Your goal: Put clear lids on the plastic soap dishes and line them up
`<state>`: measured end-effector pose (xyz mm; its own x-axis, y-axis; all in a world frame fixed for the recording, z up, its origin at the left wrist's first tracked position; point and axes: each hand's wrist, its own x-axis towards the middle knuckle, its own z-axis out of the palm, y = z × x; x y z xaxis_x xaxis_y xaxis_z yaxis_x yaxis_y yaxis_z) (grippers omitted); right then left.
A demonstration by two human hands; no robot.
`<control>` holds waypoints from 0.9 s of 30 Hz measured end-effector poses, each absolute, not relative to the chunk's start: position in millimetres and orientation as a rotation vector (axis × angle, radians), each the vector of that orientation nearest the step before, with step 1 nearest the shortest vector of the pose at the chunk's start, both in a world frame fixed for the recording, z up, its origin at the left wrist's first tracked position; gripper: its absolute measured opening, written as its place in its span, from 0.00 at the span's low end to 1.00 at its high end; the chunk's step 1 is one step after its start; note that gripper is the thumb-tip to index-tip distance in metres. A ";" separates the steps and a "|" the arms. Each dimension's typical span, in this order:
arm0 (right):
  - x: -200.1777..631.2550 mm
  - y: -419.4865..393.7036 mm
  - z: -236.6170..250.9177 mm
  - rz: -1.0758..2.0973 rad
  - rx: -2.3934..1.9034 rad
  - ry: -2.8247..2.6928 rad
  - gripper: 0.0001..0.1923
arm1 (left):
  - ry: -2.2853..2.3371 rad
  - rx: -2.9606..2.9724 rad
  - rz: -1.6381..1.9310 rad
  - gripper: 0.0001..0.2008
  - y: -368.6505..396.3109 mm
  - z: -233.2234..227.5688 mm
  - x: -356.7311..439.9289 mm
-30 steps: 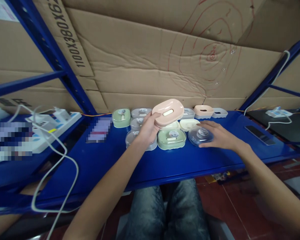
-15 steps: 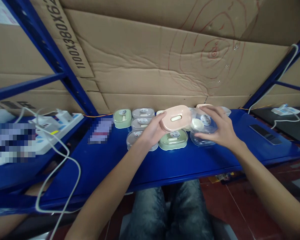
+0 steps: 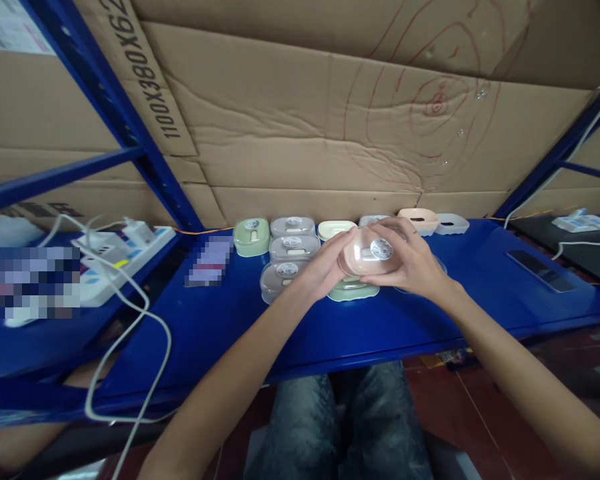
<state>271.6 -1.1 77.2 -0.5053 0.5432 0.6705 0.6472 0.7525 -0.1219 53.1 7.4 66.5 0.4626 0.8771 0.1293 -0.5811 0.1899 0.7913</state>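
Note:
Between my two hands, above the blue shelf, is a pink soap dish (image 3: pixel 355 259) with a clear lid (image 3: pixel 381 249) over it; the lid has a round label. My left hand (image 3: pixel 327 272) grips the dish from the left, thumb along its edge. My right hand (image 3: pixel 416 261) is closed around the lid from the right, fingers on top and thumb at the near side. Whether the lid is fully seated I cannot tell. Below them, partly covered, stands a green lidded soap dish (image 3: pixel 353 291). Part of another clear item behind my right hand is hidden.
Several grey lidded dishes (image 3: pixel 294 249) and a green one (image 3: pixel 251 237) stand left. Behind are a cream tray (image 3: pixel 336 230), a pink tray (image 3: pixel 420 222) and a whitish tray (image 3: pixel 453 225). A phone (image 3: pixel 543 270) lies right; power strips and a white cable (image 3: pixel 167 333) are left.
My right hand has moved left, bringing the clear lid over the pink soap dish. The dish shifted slightly right and down in view. The trays at the back are now uncovered.

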 end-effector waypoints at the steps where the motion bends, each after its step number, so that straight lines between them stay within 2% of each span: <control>1: 271.4 -1.8 76.8 -0.180 -0.890 -2.236 0.51 | 0.412 0.909 1.087 0.16 7.4 64.4 53.7; 5: 269.8 -2.6 73.2 -0.208 -0.861 -2.249 0.50 | 0.502 0.921 1.142 0.21 8.2 57.2 55.6; 10: 267.0 -1.9 72.1 -0.240 -0.865 -2.256 0.48 | 0.538 0.939 1.144 0.21 9.2 56.7 55.0; 13: 266.6 -2.1 76.5 -0.154 -0.880 -2.241 0.49 | 0.572 0.971 1.151 0.23 8.5 59.1 53.5; 16: 267.4 -1.1 81.8 0.017 -0.935 -2.091 0.40 | 0.577 0.996 1.144 0.24 8.0 61.7 51.9; 19: 267.2 0.4 85.7 0.352 -1.049 -1.786 0.32 | 0.517 0.994 1.159 0.24 8.3 64.7 50.1; 23: 263.1 -1.6 89.7 0.878 -1.090 -1.520 0.31 | 0.482 1.019 1.174 0.22 8.7 67.9 46.9; 27: 259.1 -4.2 93.7 0.915 -1.078 -1.468 0.32 | 0.479 1.011 1.167 0.23 8.5 68.7 45.4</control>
